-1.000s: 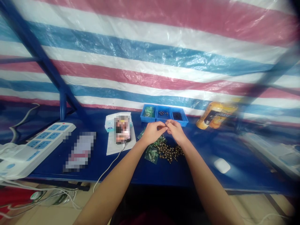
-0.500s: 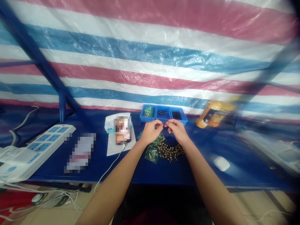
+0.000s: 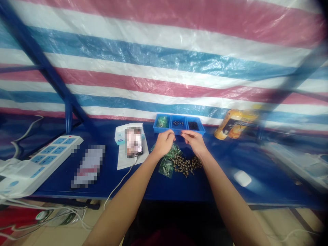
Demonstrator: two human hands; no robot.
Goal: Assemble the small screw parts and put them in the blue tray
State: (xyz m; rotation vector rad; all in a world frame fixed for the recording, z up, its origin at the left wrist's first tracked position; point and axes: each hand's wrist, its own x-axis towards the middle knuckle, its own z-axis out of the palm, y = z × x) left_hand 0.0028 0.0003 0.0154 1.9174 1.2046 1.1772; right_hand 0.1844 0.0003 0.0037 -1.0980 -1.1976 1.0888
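While the left hand (image 3: 164, 141) and the right hand (image 3: 194, 140) face each other near the centre of the frame, we see a small gap between their fingertips. The left is curled, its thumb close to the forefinger, and the right makes a narrow shape with thumb and forefinger; whether either one holds some very small piece, we cannot tell. Below them, in the lower centre, a loose pile of brass-coloured parts (image 3: 186, 166) lies on the blue table (image 3: 169, 191), and at its left side it appears to touch the green packets (image 3: 167, 168). Just above the hands stand three blue bins (image 3: 178, 131): the left contains green packaging (image 3: 162, 121), the middle a few small parts (image 3: 177, 123), the right many dark pieces (image 3: 192, 126). We judge that a small piece, if the fingers have one, could slip from a loose pinch and become lost in the pile beneath. If a wrist comes too low, it could scatter the brass-coloured parts toward the table's front edge. Left of centre, a white cable (image 3: 119, 184) runs from the phone (image 3: 133, 141) and passes near the left forearm (image 3: 128, 191), so a wide swing may catch it and drag the phone.
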